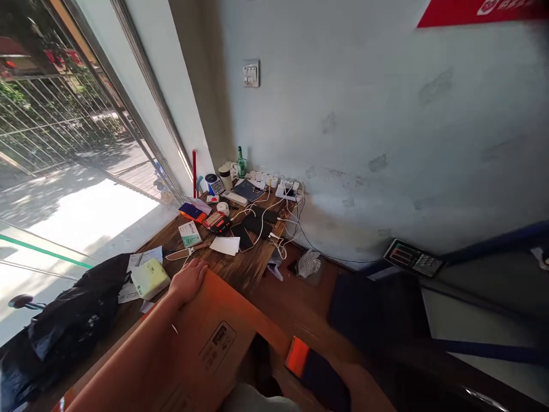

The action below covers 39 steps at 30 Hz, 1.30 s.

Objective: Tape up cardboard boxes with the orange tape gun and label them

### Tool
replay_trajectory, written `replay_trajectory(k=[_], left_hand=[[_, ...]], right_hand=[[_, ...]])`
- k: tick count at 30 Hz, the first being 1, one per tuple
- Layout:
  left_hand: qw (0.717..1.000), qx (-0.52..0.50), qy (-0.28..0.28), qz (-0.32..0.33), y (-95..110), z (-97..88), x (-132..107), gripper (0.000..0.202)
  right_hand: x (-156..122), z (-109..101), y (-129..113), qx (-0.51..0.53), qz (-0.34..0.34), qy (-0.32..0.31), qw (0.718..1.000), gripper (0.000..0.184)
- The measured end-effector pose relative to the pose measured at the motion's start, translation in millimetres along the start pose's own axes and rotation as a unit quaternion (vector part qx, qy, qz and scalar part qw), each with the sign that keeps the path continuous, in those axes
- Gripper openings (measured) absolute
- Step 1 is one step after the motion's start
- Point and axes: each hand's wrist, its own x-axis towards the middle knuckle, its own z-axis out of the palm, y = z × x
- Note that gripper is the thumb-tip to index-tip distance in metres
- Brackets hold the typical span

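Observation:
A brown cardboard box [193,343] with printed markings lies in front of me at the lower middle. My left hand [187,281] grips its far edge, fingers together and bent over the rim. From near that hand a wide strip of orange-brown packing tape [244,306] stretches across the box top and off its right side. The strip runs to an orange and dark blue tape dispenser [315,369], which my right hand [358,386] holds at the lower right. Shadow and the dispenser hide most of the right fingers.
Behind the box, a wooden table [253,274] carries phones, white cables [295,223], papers, a tissue pack [150,278] and a green bottle [241,162]. Black plastic [72,315] lies left by the window. A scale with a keypad [414,258] stands right.

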Motion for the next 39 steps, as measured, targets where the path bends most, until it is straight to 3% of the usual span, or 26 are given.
replay_trajectory(k=[6,12,16,19,22,25,30,39], left_hand=[[1.0,0.011,-0.006,0.0,1.0,-2.3,1.4,0.059],[1.0,0.013,-0.005,0.006,-1.8,-1.8,2.0,0.059],[1.0,0.003,-0.002,0.006,-3.5,-1.4,2.7,0.06],[1.0,-0.003,0.003,-0.003,-3.9,-1.3,3.2,0.06],[1.0,-0.003,0.002,-0.007,-2.9,-2.2,3.3,0.06],[1.0,-0.012,-0.008,-0.01,-0.8,-4.6,2.8,0.061],[1.0,-0.015,-0.019,-0.004,1.3,-6.5,1.8,0.062],[0.999,0.025,-0.022,-0.008,-0.4,-9.0,2.1,0.058]], right_hand=[[-21.2,-9.2,4.9,0.012,-0.02,0.054,0.998,0.045],[-24.4,-12.6,9.1,0.036,0.013,0.018,0.999,0.048],[-28.3,-19.6,-3.8,0.105,0.06,0.043,0.992,0.057],[-33.6,-29.0,-22.8,0.158,0.049,0.072,0.984,0.053],[-35.7,-38.5,-37.0,0.14,0.023,0.054,0.988,0.045],[-34.2,-42.1,-36.0,0.086,0.038,0.044,0.995,0.046],[-26.4,-24.9,-10.0,0.065,0.013,-0.01,0.998,0.032],[2.7,26.8,48.6,0.003,-0.05,0.016,0.999,0.038]])
